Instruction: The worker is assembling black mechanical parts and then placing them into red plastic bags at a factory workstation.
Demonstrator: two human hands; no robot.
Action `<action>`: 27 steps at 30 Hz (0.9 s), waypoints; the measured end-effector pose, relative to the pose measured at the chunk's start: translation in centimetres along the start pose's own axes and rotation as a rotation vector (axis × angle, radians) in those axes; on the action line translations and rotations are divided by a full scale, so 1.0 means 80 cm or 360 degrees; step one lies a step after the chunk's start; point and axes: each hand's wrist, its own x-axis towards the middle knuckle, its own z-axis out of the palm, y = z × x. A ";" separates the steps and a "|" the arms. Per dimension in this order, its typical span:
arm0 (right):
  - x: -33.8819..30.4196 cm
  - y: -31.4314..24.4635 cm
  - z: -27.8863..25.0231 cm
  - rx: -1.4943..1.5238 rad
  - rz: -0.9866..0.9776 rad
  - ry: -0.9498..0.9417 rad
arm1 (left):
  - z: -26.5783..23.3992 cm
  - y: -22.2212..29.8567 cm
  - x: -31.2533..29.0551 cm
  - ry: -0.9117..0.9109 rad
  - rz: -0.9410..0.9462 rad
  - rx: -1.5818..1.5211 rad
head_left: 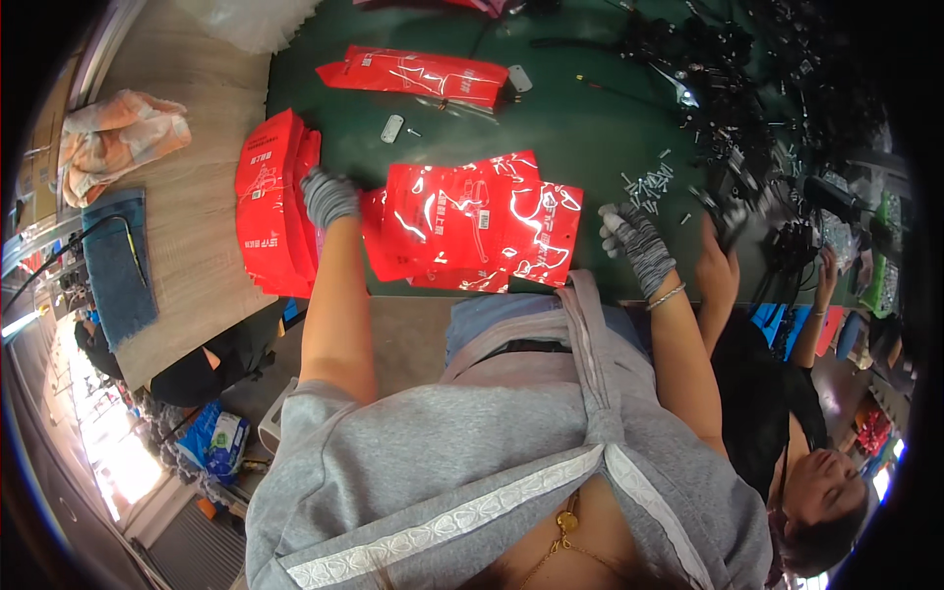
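My left hand [330,199], in a grey striped glove, is at the right edge of a pile of red plastic bags [265,211]. Its fingers are curled over the edge of a bag there, partly hidden. More red printed bags [452,221] lie overlapping in front of me, between my two hands. My right hand [639,251], gloved alike, hovers just right of them with its fingers slightly bent and apart; nothing shows in them. Beyond its fingertips lies a loose heap of small silver screws [649,187].
Farther back lie a filled red bag [418,77] and a metal plate [392,129] beside a screw. Black parts [728,88] crowd the right side, where a co-worker's hand [720,261] works close to mine. A cloth [123,138] and a blue mat [120,265] lie on the left wooden table.
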 end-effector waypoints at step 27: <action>0.012 0.008 0.003 -0.0043 0.0156 0.0030 | 0.012 0.148 -0.025 -0.0186 0.0574 -0.0331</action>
